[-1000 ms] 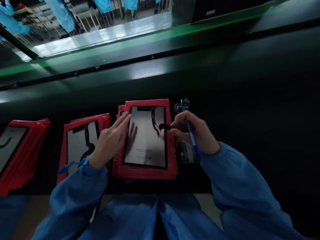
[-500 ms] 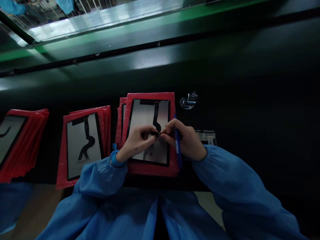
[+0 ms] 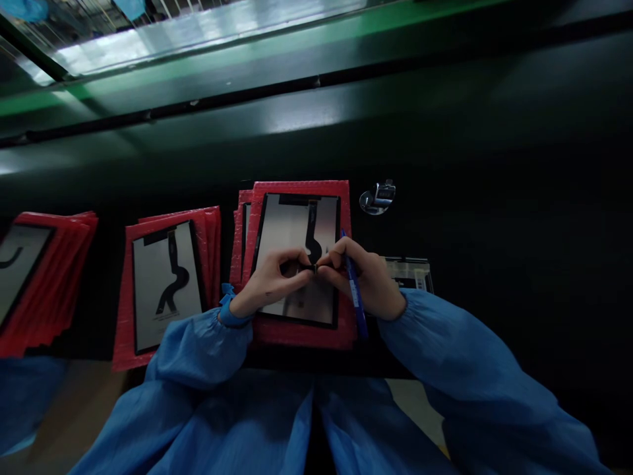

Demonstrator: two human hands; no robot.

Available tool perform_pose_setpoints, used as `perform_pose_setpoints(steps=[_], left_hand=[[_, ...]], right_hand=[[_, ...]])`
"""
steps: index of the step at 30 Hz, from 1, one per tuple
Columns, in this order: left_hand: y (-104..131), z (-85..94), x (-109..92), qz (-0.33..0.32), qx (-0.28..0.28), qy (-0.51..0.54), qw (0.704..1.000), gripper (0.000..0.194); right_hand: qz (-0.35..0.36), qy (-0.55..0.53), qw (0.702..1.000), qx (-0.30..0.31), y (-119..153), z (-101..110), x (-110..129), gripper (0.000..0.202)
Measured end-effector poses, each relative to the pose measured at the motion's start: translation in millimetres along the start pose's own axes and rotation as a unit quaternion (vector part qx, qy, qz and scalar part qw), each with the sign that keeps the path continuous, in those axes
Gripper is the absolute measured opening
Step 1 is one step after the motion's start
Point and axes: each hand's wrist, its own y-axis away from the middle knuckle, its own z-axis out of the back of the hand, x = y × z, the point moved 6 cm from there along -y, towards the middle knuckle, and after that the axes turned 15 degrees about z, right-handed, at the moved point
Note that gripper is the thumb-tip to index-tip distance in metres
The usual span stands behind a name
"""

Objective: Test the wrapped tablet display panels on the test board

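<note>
A display panel point(image 3: 281, 227) lies back side up on a red bubble-wrap sleeve point(image 3: 346, 336) in front of me. From its top edge runs a black flex cable point(image 3: 311, 227). My left hand point(image 3: 274, 280) is closed, thumb and forefinger pinching the lower end of that cable. Opposite it, my right hand point(image 3: 368, 277) pinches at the same cable end, fingertips almost meeting the left ones. A blue pen point(image 3: 355, 293) is tucked among the right hand's fingers, pointing down. The cable tip between the fingers is mostly hidden.
To the left, another panel point(image 3: 163, 284) with a forked flex cable rests on stacked red sleeves point(image 3: 210, 264); a further stack point(image 3: 59, 284) stands beyond. A metal tally counter point(image 3: 378, 197) sits back right. A clear flat case point(image 3: 420, 274) lies partly behind my right hand.
Both hands stay at the cable end with only small finger shifts. The pen's lower end has tilted slightly to the right. The whole view has shifted a little.
</note>
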Motion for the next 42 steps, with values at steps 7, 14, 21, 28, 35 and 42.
perform_pose_setpoints(steps=[7,14,21,28,35,42], left_hand=[[28.4,71.8,13.4,0.009,-0.326,-0.181,0.928,0.026],[21.1,74.0,39.7,0.150,-0.339,-0.360,0.856,0.019],[38.6,98.1,66.3,0.104,-0.309,-0.165,0.931,0.023],[48.3,91.6,84.0,0.151,-0.259,0.152,0.942,0.045],[102.9,150.0,89.8,0.144,-0.333,0.182,0.914,0.049],[155.0,227.7,142.6,0.253,-0.405,0.065,0.876,0.059]], right_hand=[[-0.013,0.038,0.989,-0.141,-1.7,35.9,-2.2,0.024],[-0.028,0.028,0.994,-0.099,-0.7,30.8,-6.1,0.021],[-0.046,0.047,0.992,-0.108,-1.1,33.0,-6.6,0.029],[-0.074,0.068,0.988,-0.117,5.2,35.9,-13.3,0.033],[-0.127,0.047,0.986,-0.097,5.0,32.8,-23.5,0.037],[-0.090,0.101,0.989,-0.057,5.9,32.8,-30.1,0.026]])
